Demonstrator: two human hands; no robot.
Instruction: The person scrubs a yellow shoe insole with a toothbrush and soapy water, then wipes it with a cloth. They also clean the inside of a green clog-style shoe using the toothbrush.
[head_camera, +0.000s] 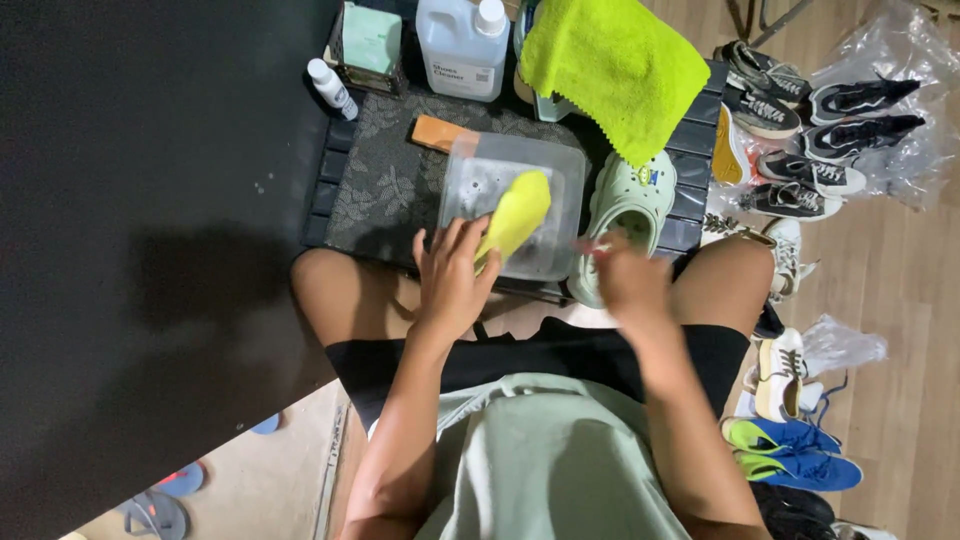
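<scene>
My left hand (452, 272) holds a yellow-green clog shoe (515, 212) tilted over a clear plastic tub (560, 175) that stands on a patterned mat. My right hand (628, 280) is blurred and closed on something small and pale, perhaps a brush; I cannot tell which. It is right beside a pale green clog (625, 200) lying sole-down to the right of the tub. My knees sit just under the low table's near edge.
A yellow-green cloth (615, 65) drapes at the back. A large white cleaner jug (460, 45), a small white bottle (332, 88) and a teal box (370, 40) stand behind the mat. A brown block (438, 132) lies there. Several sneakers (800, 140) cover the floor at right.
</scene>
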